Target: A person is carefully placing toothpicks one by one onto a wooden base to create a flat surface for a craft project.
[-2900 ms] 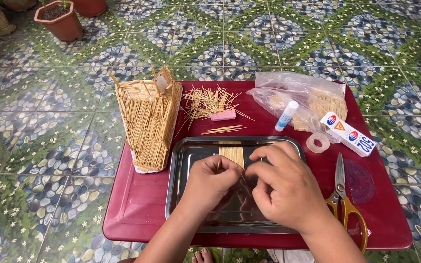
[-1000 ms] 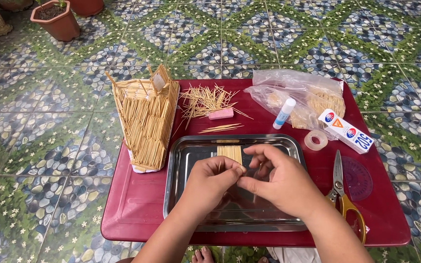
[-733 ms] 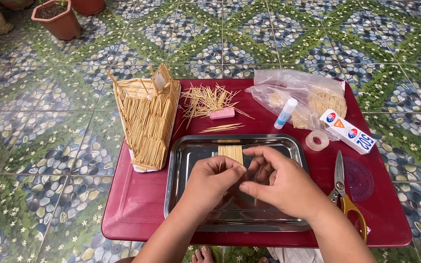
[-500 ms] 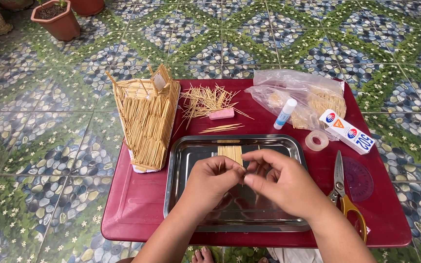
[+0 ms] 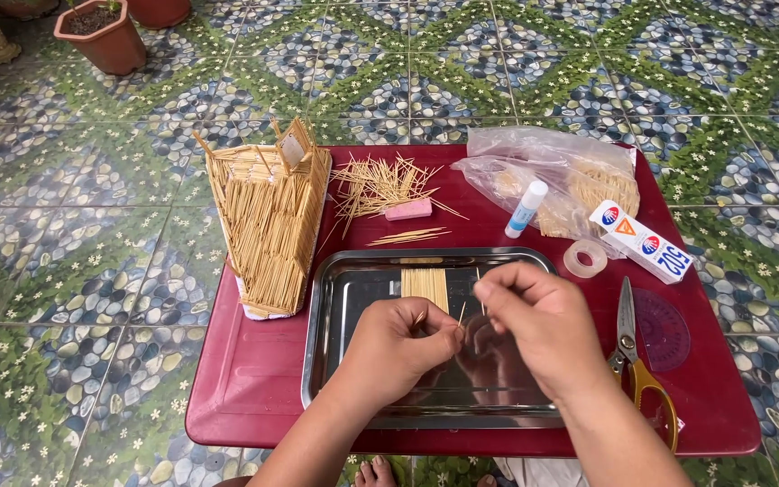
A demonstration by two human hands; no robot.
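Wooden toothpicks [image 5: 463,311] are still pinched by the left hand [image 5: 405,347] and right hand [image 5: 534,325], barely moved, over the metal tray [image 5: 335,298].

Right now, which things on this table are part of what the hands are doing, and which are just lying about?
In use:
left hand
right hand
toothpick
glued stick panel
steel tray

Lying about:
scissors
tape roll
glue stick
pink eraser
stick house

Both hands meet over a steel tray [image 5: 335,307] on a red desk [image 5: 254,388]. The left hand [image 5: 403,347] pinches a toothpick [image 5: 461,313]; the right hand [image 5: 534,329] pinches another beside it. A toothpick house [image 5: 268,225] stands left of the tray, scissors [image 5: 631,347] right.
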